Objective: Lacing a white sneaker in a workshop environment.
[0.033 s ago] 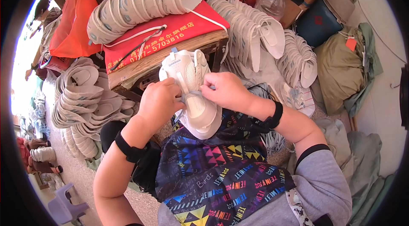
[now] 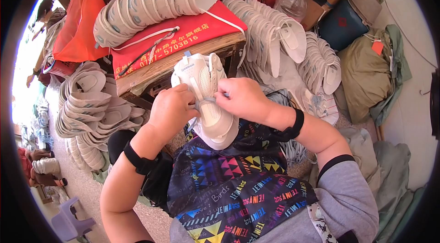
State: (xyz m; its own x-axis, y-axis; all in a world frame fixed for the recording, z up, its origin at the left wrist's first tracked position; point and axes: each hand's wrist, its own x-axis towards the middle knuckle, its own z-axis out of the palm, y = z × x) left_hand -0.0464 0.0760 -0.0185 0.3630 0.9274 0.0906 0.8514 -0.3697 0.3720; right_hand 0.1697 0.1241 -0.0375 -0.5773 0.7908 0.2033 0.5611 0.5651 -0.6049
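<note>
Over a white shoe [image 2: 220, 128], the left grip [image 2: 172, 105] and right grip [image 2: 245, 100] are both closed in a pinch on a grey lace [image 2: 206, 101] — it crosses the shoe's front. The shoe is above the patterned apron [image 2: 229, 174], toe toward the person, just before the wooden counter [image 2: 153, 76]. There, a red sheet [image 2: 222, 17] lies under nested pale uppers [image 2: 142, 7] — with more stacks [image 2: 270, 32] beyond.

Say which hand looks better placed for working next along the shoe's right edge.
Probably the right hand: its fingers are already at that edge of the shoe, by the lace. The left hand is at the opposite edge.
</note>
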